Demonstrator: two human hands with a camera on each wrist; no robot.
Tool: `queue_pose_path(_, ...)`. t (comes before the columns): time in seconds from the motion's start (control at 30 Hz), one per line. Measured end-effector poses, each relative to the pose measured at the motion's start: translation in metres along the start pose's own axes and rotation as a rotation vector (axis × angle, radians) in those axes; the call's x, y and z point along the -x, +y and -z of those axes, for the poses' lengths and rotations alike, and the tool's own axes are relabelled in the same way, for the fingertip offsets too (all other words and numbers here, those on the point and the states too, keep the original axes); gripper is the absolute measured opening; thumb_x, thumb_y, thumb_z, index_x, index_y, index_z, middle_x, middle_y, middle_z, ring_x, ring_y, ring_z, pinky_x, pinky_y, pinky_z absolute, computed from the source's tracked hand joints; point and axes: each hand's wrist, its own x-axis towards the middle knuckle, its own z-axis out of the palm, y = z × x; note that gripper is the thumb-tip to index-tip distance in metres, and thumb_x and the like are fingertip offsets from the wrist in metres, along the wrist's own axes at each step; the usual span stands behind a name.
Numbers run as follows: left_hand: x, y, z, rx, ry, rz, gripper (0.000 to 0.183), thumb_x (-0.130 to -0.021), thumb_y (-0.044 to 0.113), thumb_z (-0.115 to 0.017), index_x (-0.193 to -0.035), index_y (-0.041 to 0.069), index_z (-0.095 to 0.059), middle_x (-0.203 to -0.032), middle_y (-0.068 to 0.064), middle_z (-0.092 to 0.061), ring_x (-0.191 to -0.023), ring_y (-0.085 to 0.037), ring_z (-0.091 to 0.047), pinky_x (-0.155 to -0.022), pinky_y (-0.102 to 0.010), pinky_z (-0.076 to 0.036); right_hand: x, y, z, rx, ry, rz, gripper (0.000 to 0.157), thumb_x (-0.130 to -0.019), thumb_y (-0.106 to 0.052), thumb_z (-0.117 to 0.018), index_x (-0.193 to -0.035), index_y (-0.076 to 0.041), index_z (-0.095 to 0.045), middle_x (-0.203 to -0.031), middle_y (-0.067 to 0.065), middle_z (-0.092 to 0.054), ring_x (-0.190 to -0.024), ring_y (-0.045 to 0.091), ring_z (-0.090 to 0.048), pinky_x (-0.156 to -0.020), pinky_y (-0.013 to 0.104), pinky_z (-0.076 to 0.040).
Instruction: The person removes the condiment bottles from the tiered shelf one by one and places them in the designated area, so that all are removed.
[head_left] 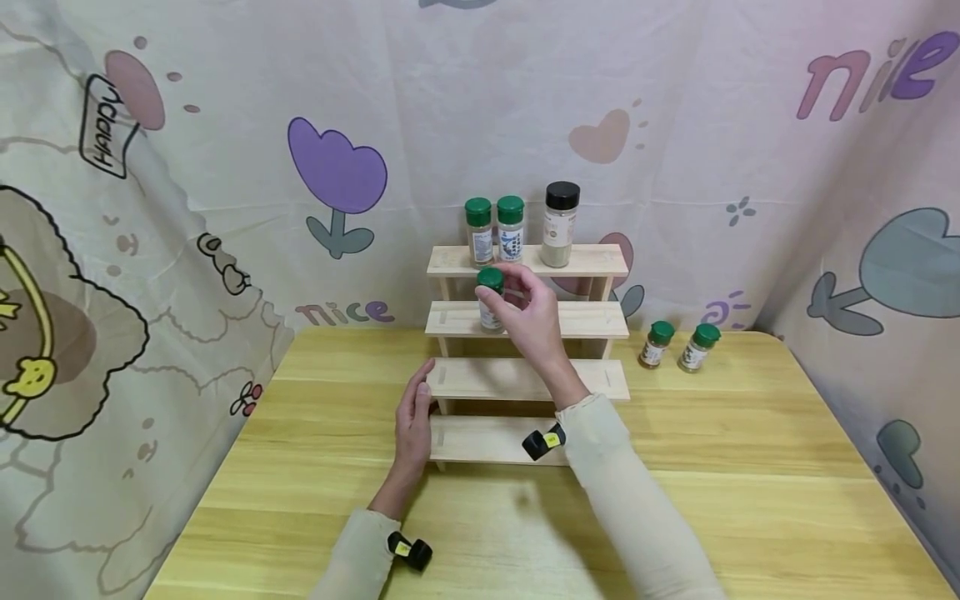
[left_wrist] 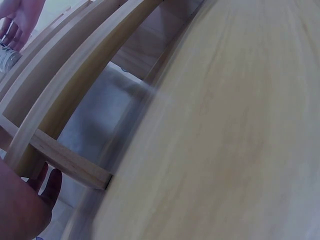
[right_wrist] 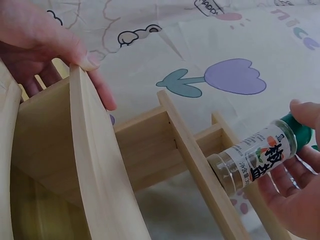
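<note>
The right hand (head_left: 534, 323) covers part of the jar (right_wrist: 257, 157) it grips, and its sleeve (head_left: 637, 492) blocks some of the rack (head_left: 480, 379) from me. Fingers of the left hand (head_left: 412, 423) are partly lost behind the rack's side. The head view's lower edge cuts both sleeves. Right of the right hand, labels (head_left: 693, 359) on two jars (head_left: 662, 332) look too small to read.

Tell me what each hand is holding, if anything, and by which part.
The right hand holds a labelled jar by its green-capped upper end. The left hand touches the wooden rack's left side; whether that is a grip cannot be told.
</note>
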Motion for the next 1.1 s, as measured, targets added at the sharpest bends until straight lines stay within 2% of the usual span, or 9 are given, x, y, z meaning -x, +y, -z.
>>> queue_pose_path(0.1,0.0,0.0,0.0,-0.001,0.002,0.006,0.042,-0.113,0.013,-0.034,-0.151,0.006,-0.05,-0.157,-0.01,-0.046,-0.148,-0.023,-0.034,-0.114,-0.02,-0.033,0.002,-0.003,0.003,0.002,-0.002,-0.005,0.037,-0.093,-0.014,-0.078,-0.126,0.0,-0.067,-0.116,0.015,-0.068,-0.104,0.024,-0.064,-0.096,0.045,-0.055)
queue_pose_path(0.17,-0.001,-0.01,0.001,-0.006,0.008,-0.005,0.041,-0.114,0.017,-0.035,-0.15,0.01,-0.052,-0.157,-0.006,-0.048,-0.148,-0.02,-0.035,-0.114,-0.021,-0.034,0.004,-0.006,0.006,0.009,-0.007,-0.009,0.037,-0.093,-0.009,-0.077,-0.126,0.003,-0.065,-0.118,0.019,-0.067,-0.106,0.028,-0.064,-0.098,0.047,-0.054)
queue_pose_path(0.3,-0.002,-0.009,0.001,-0.013,0.012,-0.002,0.041,-0.113,0.017,-0.035,-0.15,0.009,-0.052,-0.157,-0.006,-0.048,-0.148,-0.02,-0.035,-0.114,-0.021,-0.033,0.008,-0.01,0.014,0.024,-0.022,0.007,0.039,-0.092,-0.003,-0.076,-0.128,0.005,-0.064,-0.12,0.021,-0.066,-0.108,0.033,-0.064,-0.098,0.052,-0.053)
queue_pose_path(0.5,-0.001,-0.009,0.0,-0.008,0.014,-0.005,0.041,-0.113,0.015,-0.035,-0.15,0.008,-0.052,-0.157,-0.007,-0.048,-0.148,-0.021,-0.035,-0.113,-0.021,-0.034,0.017,-0.019,0.032,0.054,-0.026,0.03,0.038,-0.092,-0.008,-0.078,-0.128,-0.001,-0.066,-0.117,0.013,-0.069,-0.105,0.024,-0.065,-0.095,0.04,-0.056)
queue_pose_path(0.73,-0.001,-0.009,0.0,-0.017,0.017,-0.01,0.041,-0.113,0.014,-0.035,-0.15,0.008,-0.052,-0.157,-0.012,-0.046,-0.148,-0.025,-0.034,-0.115,-0.022,-0.032,0.031,-0.026,0.052,0.043,-0.016,0.055,0.035,-0.091,-0.006,-0.078,-0.124,0.0,-0.067,-0.118,0.012,-0.067,-0.109,0.029,-0.065,-0.097,0.034,-0.055)
queue_pose_path(0.93,0.0,-0.009,0.0,-0.015,0.01,0.008,0.041,-0.113,0.017,-0.036,-0.15,0.01,-0.052,-0.158,-0.012,-0.045,-0.149,-0.023,-0.033,-0.116,-0.025,-0.032,0.046,-0.029,0.074,0.061,0.004,0.056,0.038,-0.088,0.0,-0.079,-0.125,0.0,-0.067,-0.118,0.012,-0.067,-0.106,0.024,-0.066,-0.093,0.03,-0.056)
queue_pose_path(1.1,-0.001,-0.01,0.001,-0.015,0.011,0.012,0.041,-0.113,0.014,-0.035,-0.151,0.007,-0.05,-0.158,-0.01,-0.045,-0.149,-0.024,-0.033,-0.115,-0.021,-0.032,0.057,-0.029,0.093,0.064,0.037,0.058,0.038,-0.088,0.005,-0.077,-0.124,0.003,-0.067,-0.115,0.015,-0.067,-0.105,0.022,-0.067,-0.092,0.027,-0.056)
